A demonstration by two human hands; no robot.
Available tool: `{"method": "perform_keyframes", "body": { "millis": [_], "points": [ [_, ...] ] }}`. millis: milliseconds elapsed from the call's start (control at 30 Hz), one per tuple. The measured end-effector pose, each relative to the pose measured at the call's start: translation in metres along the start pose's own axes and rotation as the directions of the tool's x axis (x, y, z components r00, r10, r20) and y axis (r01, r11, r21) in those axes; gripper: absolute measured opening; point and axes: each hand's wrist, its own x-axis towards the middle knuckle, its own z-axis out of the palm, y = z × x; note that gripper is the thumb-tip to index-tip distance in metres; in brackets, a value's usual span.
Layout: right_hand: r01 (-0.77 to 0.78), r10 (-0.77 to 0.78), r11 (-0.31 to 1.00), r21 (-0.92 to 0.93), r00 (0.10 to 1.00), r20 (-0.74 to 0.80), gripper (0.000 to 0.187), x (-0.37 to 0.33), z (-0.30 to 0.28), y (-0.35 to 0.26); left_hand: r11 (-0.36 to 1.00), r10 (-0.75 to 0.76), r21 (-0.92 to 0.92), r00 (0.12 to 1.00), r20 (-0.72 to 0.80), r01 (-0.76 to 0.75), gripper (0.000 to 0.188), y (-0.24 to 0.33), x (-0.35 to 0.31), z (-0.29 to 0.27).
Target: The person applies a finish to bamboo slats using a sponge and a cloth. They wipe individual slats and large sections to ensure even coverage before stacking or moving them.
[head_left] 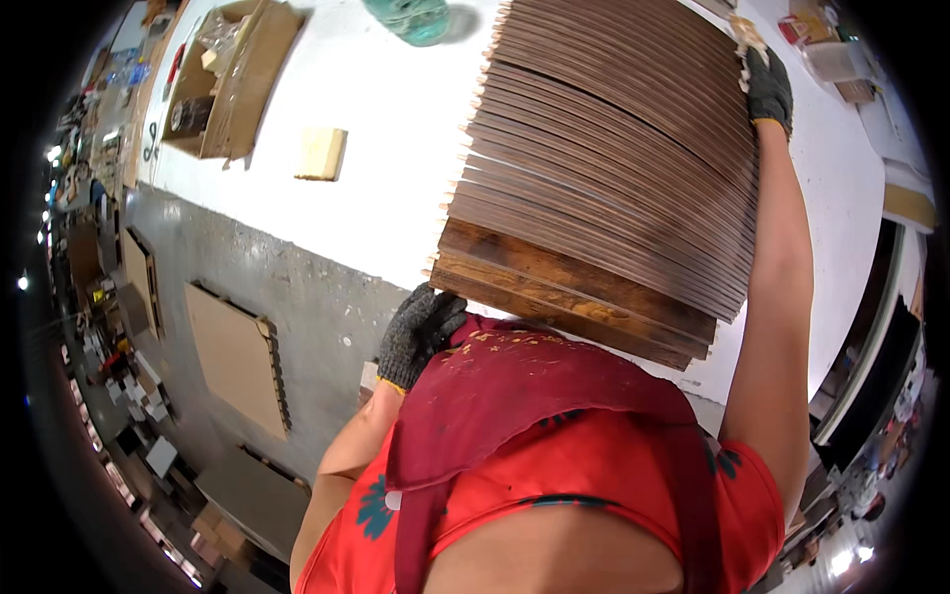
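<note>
Dark brown wooden slats (pixel 614 148) lie side by side in a wide row, with pale tenon-like ends showing along their left side. The nearest few slats show a broad, stained face with visible grain. My right hand (pixel 770 91), in a dark knit glove, is at the far right end of the row. It is closed on a crumpled, pale tan rag (pixel 749 36) that touches the slat ends. My left hand (pixel 420 335), gloved too, is by the near left corner of the slats, against my apron. Its fingers are curled together, and what they hold, if anything, is hidden.
On the white table (pixel 386 188) are a yellowish sponge-like block (pixel 321 153), an open cardboard box (pixel 223 89) and a green translucent container (pixel 411 20). Scissors (pixel 150 142) lie near its left edge. A clear plastic tub (pixel 839 61) is at far right. Flat panels (pixel 237 356) are over the floor at left.
</note>
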Motion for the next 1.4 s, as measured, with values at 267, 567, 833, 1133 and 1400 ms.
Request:
{"method": "perform_keyframes", "body": {
  "millis": [267, 567, 833, 1133, 1400],
  "points": [
    [-0.201, -0.073, 0.584, 0.786, 0.952, 0.298, 0.046, -0.067, -0.097, 0.032, 0.973, 0.073, -0.225, 0.995, 0.066, -0.057, 0.038, -0.008, 0.002, 0.006],
    [-0.448, 0.51, 0.836, 0.317, 0.847, -0.149, 0.053, -0.43, -0.248, 0.066, 0.989, 0.081, -0.139, 0.983, 0.165, -0.058, 0.041, -0.014, 0.025, -0.013],
    [-0.561, 0.601, 0.732, 0.387, 0.799, 0.023, 0.027, -0.553, -0.2, 0.067, 0.983, 0.151, 0.048, 0.93, 0.336, -0.177, 0.033, -0.011, 0.048, -0.025],
    [-0.452, 0.59, 0.488, 0.746, 0.801, 0.1, 0.034, -0.482, -0.16, 0.023, 0.992, 0.093, -0.112, 0.932, 0.349, -0.057, 0.037, 0.016, 0.038, 0.038],
    [-0.067, 0.167, 0.967, 0.247, 0.896, -0.412, 0.032, -0.401, -0.15, -0.064, 0.982, -0.191, 0.087, 0.864, 0.466, 0.17, 0.037, 0.01, 0.062, 0.048]
  ]
}}
